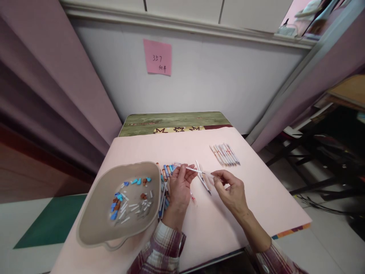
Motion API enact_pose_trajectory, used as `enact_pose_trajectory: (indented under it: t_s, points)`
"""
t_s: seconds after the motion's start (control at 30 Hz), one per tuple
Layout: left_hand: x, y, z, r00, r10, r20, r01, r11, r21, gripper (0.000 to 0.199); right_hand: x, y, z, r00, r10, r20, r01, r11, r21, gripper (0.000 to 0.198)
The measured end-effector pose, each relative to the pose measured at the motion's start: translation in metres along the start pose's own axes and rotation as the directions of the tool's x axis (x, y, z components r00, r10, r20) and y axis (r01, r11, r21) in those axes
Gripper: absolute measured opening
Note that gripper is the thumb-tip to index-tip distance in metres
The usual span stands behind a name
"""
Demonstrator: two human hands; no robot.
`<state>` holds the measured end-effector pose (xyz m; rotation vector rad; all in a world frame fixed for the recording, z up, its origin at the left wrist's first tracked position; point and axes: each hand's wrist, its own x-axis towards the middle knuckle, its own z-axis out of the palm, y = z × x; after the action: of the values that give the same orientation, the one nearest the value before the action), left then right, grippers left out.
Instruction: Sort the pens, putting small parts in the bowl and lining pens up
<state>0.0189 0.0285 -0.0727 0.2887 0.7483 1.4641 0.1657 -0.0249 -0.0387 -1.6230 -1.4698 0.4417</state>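
Note:
My left hand (180,188) is closed in a pinch on a thin white pen refill (194,169), which points right with its dark tip. My right hand (231,190) pinches a clear pen barrel (209,175), whose end meets the refill's tip. I cannot tell whether the tip is inside it. Below and between the hands lie more white refills (204,184) on the pink tabletop. Beside my left wrist, partly hidden by it, is a pile of pen parts (166,172) with blue and brown ends. A small red-marked clear piece (193,197) lies near my left palm.
At left stands a beige plastic bin (85,213) holding small blue, brown and white pieces. A row of several pens (225,155) lies at the back right of the pink tabletop (137,148). A pink note (157,57) is stuck on the wall behind.

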Motion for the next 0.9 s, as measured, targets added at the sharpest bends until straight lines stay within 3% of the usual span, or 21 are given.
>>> enact_pose_trajectory:
  t_s: [0.37,0.57,0.9]
  points:
    - [0.001,-0.001,0.0,1.0,0.011,-0.022,-0.011,1.0,0.0,0.022,-0.001,-0.004,0.0,0.996,-0.085,-0.004,0.085,0.996,0.011,0.015]
    - [-0.002,-0.003,0.003,0.999,-0.021,0.029,0.02,0.999,0.031,0.024,-0.001,-0.003,0.007,0.997,-0.078,-0.008,0.079,0.994,0.072,0.016]
    - [-0.009,-0.005,0.007,0.997,-0.049,0.059,0.046,0.998,0.05,0.025,-0.004,-0.001,0.016,0.989,-0.108,-0.098,0.115,0.991,0.065,0.007]
